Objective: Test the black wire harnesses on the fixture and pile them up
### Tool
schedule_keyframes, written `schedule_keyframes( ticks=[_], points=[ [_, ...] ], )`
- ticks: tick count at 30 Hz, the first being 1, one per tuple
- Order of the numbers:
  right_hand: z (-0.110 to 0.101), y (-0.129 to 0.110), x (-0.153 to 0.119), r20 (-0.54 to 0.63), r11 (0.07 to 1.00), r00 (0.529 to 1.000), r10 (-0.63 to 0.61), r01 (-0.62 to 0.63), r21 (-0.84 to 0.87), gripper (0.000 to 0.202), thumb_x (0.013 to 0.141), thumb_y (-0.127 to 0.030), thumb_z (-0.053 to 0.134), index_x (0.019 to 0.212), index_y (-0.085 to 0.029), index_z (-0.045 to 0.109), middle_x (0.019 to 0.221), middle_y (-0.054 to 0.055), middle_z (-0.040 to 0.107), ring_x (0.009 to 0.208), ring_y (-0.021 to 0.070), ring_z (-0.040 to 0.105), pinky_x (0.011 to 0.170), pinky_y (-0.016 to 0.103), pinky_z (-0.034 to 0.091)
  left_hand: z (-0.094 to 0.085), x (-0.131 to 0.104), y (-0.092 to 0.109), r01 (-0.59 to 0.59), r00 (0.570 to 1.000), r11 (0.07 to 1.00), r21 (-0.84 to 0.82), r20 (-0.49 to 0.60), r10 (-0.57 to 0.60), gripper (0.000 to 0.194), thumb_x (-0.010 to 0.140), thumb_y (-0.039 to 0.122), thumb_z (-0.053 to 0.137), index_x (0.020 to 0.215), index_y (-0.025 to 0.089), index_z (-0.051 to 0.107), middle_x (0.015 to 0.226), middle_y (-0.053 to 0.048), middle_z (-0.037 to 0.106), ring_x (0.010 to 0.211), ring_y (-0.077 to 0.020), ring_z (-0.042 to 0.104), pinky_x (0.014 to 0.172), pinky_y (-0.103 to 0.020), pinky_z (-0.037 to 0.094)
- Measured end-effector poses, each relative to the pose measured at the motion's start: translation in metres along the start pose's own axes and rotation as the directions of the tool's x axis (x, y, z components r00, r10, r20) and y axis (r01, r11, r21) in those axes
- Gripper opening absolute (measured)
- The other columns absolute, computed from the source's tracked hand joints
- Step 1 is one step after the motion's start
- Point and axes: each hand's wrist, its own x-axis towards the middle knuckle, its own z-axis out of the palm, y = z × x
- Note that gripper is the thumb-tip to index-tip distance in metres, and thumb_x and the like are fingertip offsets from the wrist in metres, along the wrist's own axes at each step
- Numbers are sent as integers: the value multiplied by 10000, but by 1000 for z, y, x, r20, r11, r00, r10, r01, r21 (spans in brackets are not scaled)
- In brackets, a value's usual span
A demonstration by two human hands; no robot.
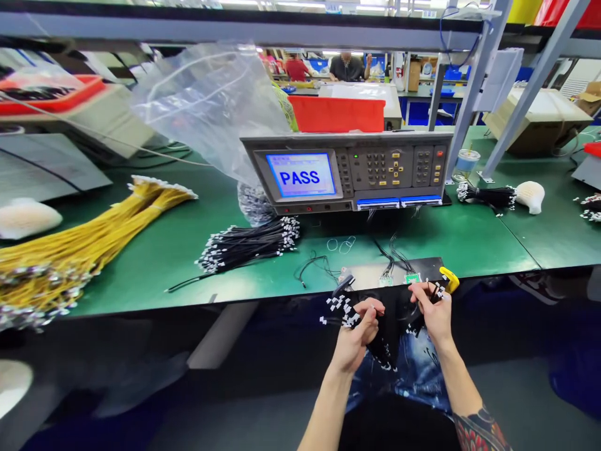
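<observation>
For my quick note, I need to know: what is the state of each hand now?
Left hand: closed on white-tipped black cables.
Right hand: closed on similar cables.

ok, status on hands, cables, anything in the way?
Left hand gripping white-tipped black cables. Right hand pinched near green board, exact hold unclear. Tester screen reads PASS. Yellow piece close beside right hand, possible snag.
</observation>
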Motion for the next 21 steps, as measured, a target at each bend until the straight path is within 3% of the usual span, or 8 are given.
schedule_keyframes(
  ticks=[9, 18, 21],
  points=[
    [2, -10, 2, -12, 999, 999, 51, -51, 16, 282, 737, -427, 814, 660, -166, 740, 507, -15, 600, 452, 105, 482, 467, 250, 364, 13, 6, -1, 33, 998, 988, 152, 56, -42, 495, 807, 612, 772, 890, 126, 726, 771, -79, 745, 419, -13, 235, 421, -208, 150],
    [5, -13, 2, 0, 993, 995, 102, -102, 51, 296, 733, -428, 810, 640, -160, 726, 492, -16, 580, 412, 70, 351, 413, 233, 238, 17, 13, -3, -17, 999, 971, 239, -37, 26, 438, 812, 578, 767, 860, 143, 750, 715, -48, 730, 413, -26, 282, 409, -210, 177],
    [8, -14, 0, -24, 988, 991, 132, -129, 88, 301, 721, -429, 817, 641, -154, 725, 484, -19, 571, 399, 58, 313, 399, 224, 195, 16, 16, -7, -57, 994, 959, 276, -70, 80, 394, 825, 547, 762, 845, 154, 771, 686, -40, 724, 415, -50, 363, 412, -214, 246]
  ],
)
